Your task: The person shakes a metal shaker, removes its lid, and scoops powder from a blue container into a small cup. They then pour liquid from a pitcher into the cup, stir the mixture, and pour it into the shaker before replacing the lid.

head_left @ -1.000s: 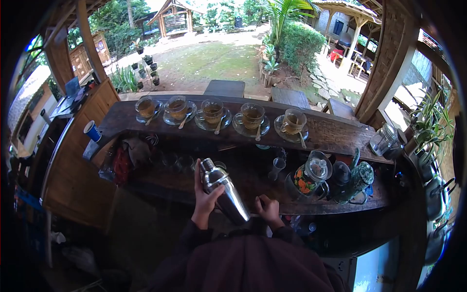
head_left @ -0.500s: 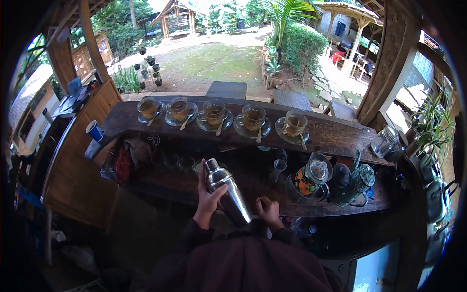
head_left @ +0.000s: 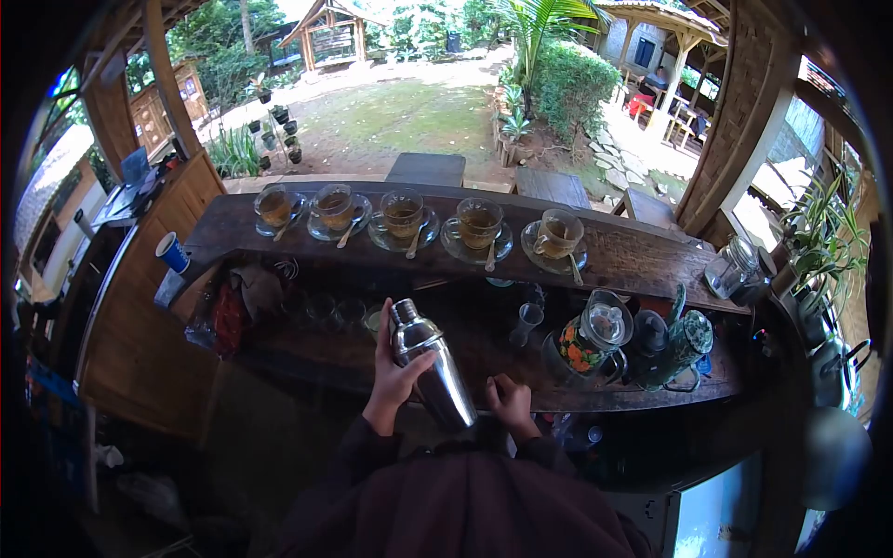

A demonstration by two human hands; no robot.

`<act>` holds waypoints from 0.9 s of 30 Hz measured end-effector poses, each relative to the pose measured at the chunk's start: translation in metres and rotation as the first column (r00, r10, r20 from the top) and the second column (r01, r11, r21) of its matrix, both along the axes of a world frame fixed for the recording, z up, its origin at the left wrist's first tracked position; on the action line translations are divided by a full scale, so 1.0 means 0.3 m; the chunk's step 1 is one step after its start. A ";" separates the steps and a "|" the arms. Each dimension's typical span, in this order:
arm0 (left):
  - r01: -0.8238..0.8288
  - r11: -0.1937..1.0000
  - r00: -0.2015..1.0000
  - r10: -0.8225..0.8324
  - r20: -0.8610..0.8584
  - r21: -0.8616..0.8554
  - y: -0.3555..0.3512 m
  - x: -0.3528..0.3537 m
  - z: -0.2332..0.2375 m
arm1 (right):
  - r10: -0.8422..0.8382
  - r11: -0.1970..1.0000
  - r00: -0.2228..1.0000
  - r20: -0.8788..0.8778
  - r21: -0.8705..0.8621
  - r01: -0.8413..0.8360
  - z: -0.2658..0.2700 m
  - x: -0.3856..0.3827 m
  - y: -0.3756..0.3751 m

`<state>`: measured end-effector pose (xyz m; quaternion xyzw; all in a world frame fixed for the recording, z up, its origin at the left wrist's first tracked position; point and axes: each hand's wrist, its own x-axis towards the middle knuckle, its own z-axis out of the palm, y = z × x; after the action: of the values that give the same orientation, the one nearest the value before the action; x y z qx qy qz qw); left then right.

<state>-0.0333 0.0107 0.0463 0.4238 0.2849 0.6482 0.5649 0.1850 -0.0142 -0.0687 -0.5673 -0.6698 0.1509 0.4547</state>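
Observation:
My left hand (head_left: pixel 395 389) is wrapped round a shiny metal cocktail shaker (head_left: pixel 435 367). The shaker is capped and tilted, its top leaning to the left, held above the lower counter (head_left: pixel 307 377). To its right, my right hand (head_left: pixel 511 404) rests at the counter's front edge with its fingers curled in and nothing visible in them. Several glass cups of amber drink (head_left: pixel 479 223) stand on glass saucers with spoons along the raised bar top (head_left: pixel 642 256).
On the lower counter's right are a small waisted glass (head_left: pixel 526 324), a flowered glass pitcher (head_left: pixel 586 344) and a green speckled pot (head_left: pixel 684 349). A lidded jar (head_left: pixel 730 268) sits at the bar's right end, a blue paper cup (head_left: pixel 172 252) at its left. A red bag (head_left: pixel 226 316) lies below.
The view has shifted slightly. Both hands and the shaker keep nearly the same pose, and my left hand is still around the shaker.

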 end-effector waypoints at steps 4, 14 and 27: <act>0.069 0.996 0.996 -0.072 -0.043 -0.056 -0.040 0.040 -0.067 | -0.003 1.000 0.999 0.037 0.004 0.003 -0.009 0.002 0.002; 0.019 0.997 0.999 -0.017 -0.037 0.074 0.004 -0.013 0.034 | -0.013 0.989 0.978 -0.208 -0.149 -0.019 -0.025 0.016 0.015; 0.268 0.955 0.835 -0.164 -0.526 0.128 -0.063 0.060 0.017 | 0.680 0.591 0.595 -0.428 -0.160 -0.791 0.421 -0.032 0.036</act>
<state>-0.0152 -0.0082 0.0516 0.6630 0.3090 0.4695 0.4946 0.1755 -0.0036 0.0576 -0.2689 -0.7253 0.5290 0.3489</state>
